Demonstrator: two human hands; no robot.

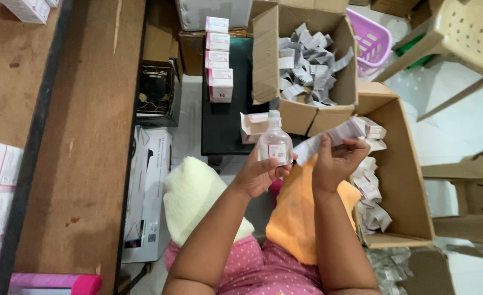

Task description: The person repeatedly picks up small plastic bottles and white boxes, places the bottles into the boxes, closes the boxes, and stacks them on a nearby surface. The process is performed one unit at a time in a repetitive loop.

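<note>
Bottle: small, clear, with a white cap and a pink-and-white label; upright, held up over the lap in front of the black table.
Left hand: fingers curled around the bottle's base and lower side, thumb pressed on the front by the label.
Right hand: fingertips pinching a folded paper leaflet, which slants up to the right, its lower end just beside the bottle.
Near box: open cardboard, right of the hands, with folded leaflets and small flat cartons inside.
Far box: open cardboard, behind the bottle, full of grey folded leaflets.
Table: black, bearing a row of pink-and-white cartons and one open carton just left of the bottle.
Lap: yellow and orange cloths under the forearms.
</note>
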